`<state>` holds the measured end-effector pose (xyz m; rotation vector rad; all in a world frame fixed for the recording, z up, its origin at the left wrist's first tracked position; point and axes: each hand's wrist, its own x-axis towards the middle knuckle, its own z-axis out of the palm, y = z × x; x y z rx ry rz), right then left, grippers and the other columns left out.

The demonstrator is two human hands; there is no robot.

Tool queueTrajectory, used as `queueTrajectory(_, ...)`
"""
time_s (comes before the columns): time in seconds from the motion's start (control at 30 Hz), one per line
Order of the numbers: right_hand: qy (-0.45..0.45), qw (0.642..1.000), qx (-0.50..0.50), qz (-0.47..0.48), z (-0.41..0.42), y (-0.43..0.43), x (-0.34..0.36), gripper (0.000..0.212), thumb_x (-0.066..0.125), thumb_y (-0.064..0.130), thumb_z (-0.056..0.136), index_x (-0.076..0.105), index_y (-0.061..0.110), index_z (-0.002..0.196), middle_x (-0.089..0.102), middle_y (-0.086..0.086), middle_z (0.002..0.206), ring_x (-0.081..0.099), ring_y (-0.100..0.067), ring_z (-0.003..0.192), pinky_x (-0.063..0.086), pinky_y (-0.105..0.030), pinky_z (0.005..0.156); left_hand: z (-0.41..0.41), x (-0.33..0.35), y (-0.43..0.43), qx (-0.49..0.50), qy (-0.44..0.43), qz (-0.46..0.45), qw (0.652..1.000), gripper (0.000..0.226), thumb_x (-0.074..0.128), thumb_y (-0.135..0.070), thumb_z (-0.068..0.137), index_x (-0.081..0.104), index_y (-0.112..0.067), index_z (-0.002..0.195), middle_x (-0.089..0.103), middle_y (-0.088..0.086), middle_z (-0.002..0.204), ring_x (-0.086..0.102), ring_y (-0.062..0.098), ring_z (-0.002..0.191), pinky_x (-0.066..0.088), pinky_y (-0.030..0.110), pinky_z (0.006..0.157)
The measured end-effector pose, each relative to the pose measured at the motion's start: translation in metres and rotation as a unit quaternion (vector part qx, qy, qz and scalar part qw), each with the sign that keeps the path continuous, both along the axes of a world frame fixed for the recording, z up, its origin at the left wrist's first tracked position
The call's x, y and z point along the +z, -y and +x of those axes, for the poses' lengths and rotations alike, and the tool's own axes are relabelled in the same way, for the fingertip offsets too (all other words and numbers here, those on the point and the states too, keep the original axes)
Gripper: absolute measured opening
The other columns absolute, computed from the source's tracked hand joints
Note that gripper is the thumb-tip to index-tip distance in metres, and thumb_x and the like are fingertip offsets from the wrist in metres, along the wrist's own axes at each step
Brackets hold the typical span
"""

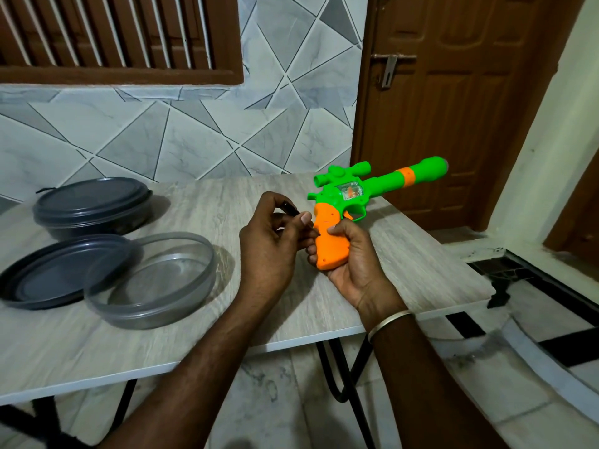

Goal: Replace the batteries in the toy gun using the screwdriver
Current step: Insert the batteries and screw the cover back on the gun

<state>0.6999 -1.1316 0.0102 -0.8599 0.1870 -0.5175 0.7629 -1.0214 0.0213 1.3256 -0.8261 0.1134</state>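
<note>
A green toy gun (376,186) with an orange grip and an orange band on its barrel is held above the table's right side, barrel pointing up and to the right. My right hand (351,254) is wrapped around the orange grip from below. Beside it on the left, my left hand (272,241) pinches a small black screwdriver (290,209), most of which is hidden by my fingers. The tool's tip end sits against the left edge of the grip. No batteries are visible.
On the wood-grain table (194,319), a closed dark container (92,205) stands at the back left. An open clear round container (152,280) sits near the front with its dark lid (61,270) leaning beside it. A brown door (453,92) stands behind.
</note>
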Motion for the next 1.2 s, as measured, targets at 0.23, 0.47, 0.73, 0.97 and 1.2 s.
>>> queueTrajectory(0.23,-0.003,1.000,-0.006,0.006,-0.0004,-0.0017,0.0014,0.022,0.039,0.011,0.091,0.052,0.003,0.107,0.055,-0.011,0.079,0.054,-0.020,0.059,0.046,-0.026,0.050,-0.0004,0.0001,0.0004,0.013,0.049,0.027,0.998,0.011,0.064,-0.018,0.096,0.053,-0.016,0.100,0.073,0.006,0.082,0.076,0.022,0.073,0.063,0.050,0.070)
queueTrajectory(0.47,-0.008,1.000,-0.009,0.005,0.0009,0.0001,0.0001,0.022,0.040,0.011,0.090,0.055,0.002,0.103,0.056,-0.012,0.081,0.054,-0.020,0.059,0.046,-0.026,0.051,-0.0010,0.0029,-0.0004,0.006,0.060,0.048,0.997,0.007,0.058,-0.011,0.100,0.052,-0.013,0.102,0.075,0.008,0.081,0.076,0.017,0.075,0.063,0.046,0.073)
queueTrajectory(0.73,-0.005,1.000,-0.005,0.002,0.0002,-0.0002,0.0001,0.019,0.039,0.010,0.090,0.055,0.004,0.097,0.054,-0.012,0.079,0.052,-0.020,0.059,0.044,-0.026,0.051,0.0017,0.0026,-0.0005,0.008,0.086,0.061,0.994,0.007,0.058,-0.013,0.100,0.052,-0.015,0.102,0.075,0.008,0.081,0.076,0.015,0.075,0.064,0.044,0.072)
queueTrajectory(0.97,-0.007,1.000,-0.010,0.010,0.0020,0.0007,-0.0025,0.027,0.040,0.011,0.090,0.052,0.004,0.113,0.055,-0.014,0.087,0.054,-0.021,0.061,0.045,-0.026,0.052,0.0034,0.0021,-0.0007,0.018,0.139,0.086,0.986,0.016,0.057,-0.008,0.100,0.054,-0.021,0.109,0.074,0.003,0.084,0.075,0.012,0.078,0.063,0.045,0.072)
queueTrajectory(1.2,-0.001,1.000,-0.015,0.002,0.0020,0.0027,-0.0043,0.024,0.041,0.010,0.090,0.056,0.009,0.109,0.061,-0.011,0.087,0.057,-0.022,0.070,0.045,-0.031,0.062,-0.0001,0.0081,-0.0020,0.026,0.206,0.117,0.971,0.038,0.054,-0.010,0.097,0.056,-0.025,0.132,0.072,0.000,0.089,0.074,0.013,0.079,0.063,0.041,0.071)
